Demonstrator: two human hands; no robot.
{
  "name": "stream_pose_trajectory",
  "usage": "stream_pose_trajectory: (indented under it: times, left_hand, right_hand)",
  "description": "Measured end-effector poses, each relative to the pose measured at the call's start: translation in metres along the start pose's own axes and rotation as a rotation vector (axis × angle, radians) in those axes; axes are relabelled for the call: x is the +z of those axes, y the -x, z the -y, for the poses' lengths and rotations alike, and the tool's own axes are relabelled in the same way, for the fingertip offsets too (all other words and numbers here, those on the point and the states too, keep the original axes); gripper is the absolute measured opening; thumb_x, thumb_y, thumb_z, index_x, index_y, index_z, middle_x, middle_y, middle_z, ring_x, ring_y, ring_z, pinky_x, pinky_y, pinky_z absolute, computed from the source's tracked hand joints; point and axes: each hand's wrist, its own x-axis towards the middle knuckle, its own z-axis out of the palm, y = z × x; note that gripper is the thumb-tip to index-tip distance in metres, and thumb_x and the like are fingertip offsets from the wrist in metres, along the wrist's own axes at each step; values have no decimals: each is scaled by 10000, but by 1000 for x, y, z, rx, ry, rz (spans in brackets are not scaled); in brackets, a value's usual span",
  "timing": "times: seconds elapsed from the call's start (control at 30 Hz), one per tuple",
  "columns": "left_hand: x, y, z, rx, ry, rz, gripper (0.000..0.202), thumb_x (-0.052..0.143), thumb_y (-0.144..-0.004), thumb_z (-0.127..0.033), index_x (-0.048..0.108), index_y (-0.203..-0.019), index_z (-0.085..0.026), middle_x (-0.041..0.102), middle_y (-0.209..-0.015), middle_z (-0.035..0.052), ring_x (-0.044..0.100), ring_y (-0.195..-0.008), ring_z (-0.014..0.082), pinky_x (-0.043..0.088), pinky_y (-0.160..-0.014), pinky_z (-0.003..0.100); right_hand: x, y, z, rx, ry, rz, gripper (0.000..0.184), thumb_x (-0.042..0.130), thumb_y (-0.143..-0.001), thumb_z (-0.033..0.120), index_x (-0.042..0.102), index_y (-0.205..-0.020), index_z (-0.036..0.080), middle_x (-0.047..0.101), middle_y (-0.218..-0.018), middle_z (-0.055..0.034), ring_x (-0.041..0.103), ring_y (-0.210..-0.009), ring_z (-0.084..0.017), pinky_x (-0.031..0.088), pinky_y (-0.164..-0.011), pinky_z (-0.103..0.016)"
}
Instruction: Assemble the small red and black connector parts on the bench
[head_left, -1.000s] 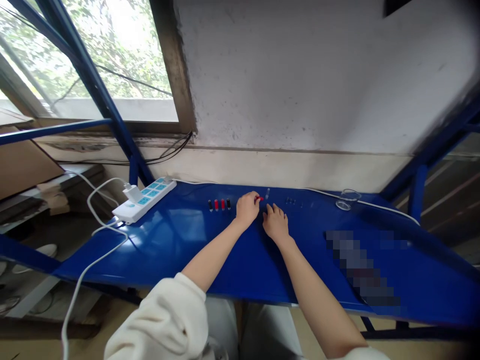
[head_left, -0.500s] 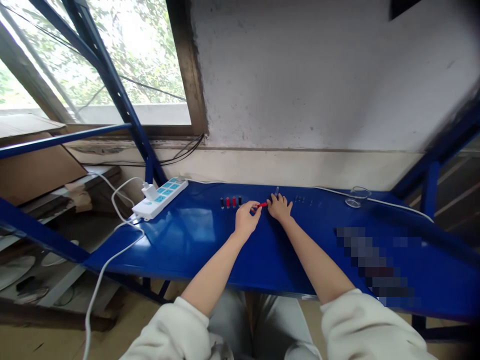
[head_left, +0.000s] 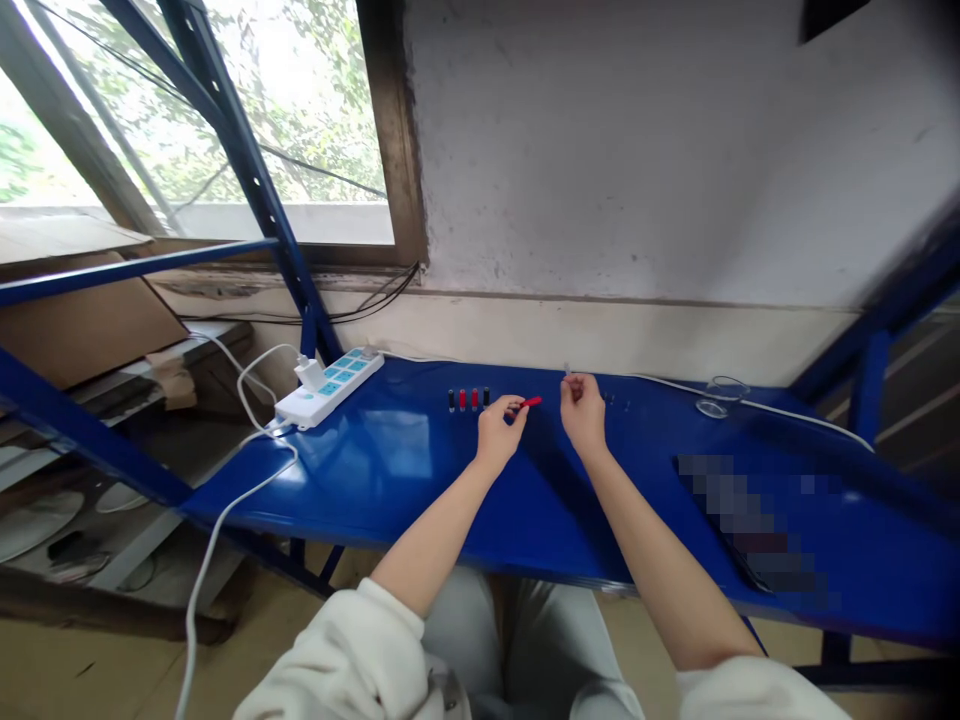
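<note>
My left hand [head_left: 498, 426] pinches a small red piece [head_left: 529, 402] above the blue table [head_left: 390, 470], just right of a row of small red and black pieces [head_left: 469, 399] standing upright. A little to the right, my right hand [head_left: 584, 409] is closed around a small clear piece [head_left: 567, 370] that sticks up from its fingers. Both hands hover near the table's back edge, a short gap apart.
A white power strip [head_left: 328, 386] with a plugged charger and white cable lies at the back left. A clear round dish [head_left: 710, 405] sits at the back right beside a thin white cable. Several tiny clear pieces [head_left: 616, 401] lie right of my hands. Blue shelf posts frame both sides.
My right hand has lifted off the table and closed on the clear piece. My left hand still holds the red piece. The view has shifted slightly.
</note>
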Motion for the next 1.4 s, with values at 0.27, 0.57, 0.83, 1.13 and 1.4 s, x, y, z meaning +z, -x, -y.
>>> stream_pose_trajectory:
  times: [0.27,0.57,0.83,1.13,1.4]
  left_hand:
    - [2,-2,6,-78,72,-22,180,550,-760,-285,623,-866,-160,638,-775,44,574,-687,121,474,-672,264]
    - [2,-3,12,-111,109,15,166,570,-746,-262,625,-858,-152,643,-767,47,583,-683,121,478,-680,267]
    - [4,-5,17,-248,375,126,185,598,-727,-251,601,-859,-121,659,-755,71,616,-677,137,506,-607,263]
    - [4,-3,6,-186,367,209,209,620,-713,-262,606,-863,-117,648,-736,67,591,-589,108,493,-585,250]
    - [-4,-3,-3,-14,182,30,261,481,-818,-295,589,-1028,-183,595,-922,55,536,-585,73,461,-586,221]
  right_hand:
    - [-2,15,-12,128,-375,-21,276,425,-810,425,503,-863,165,455,-589,29,439,-531,-95,366,-513,-217]
    - [-3,13,-9,271,-587,64,281,517,-742,450,519,-810,177,420,-543,56,363,-451,-65,307,-437,-207]
    - [-10,11,-2,407,-793,202,307,625,-653,449,519,-750,178,389,-482,72,306,-387,-48,253,-387,-213]
    - [-6,17,-1,348,-710,400,327,594,-685,466,540,-793,163,429,-487,68,358,-393,-57,267,-411,-214]
    - [2,25,1,40,-413,532,274,549,-732,426,538,-828,169,577,-631,9,511,-544,-103,403,-529,-237]
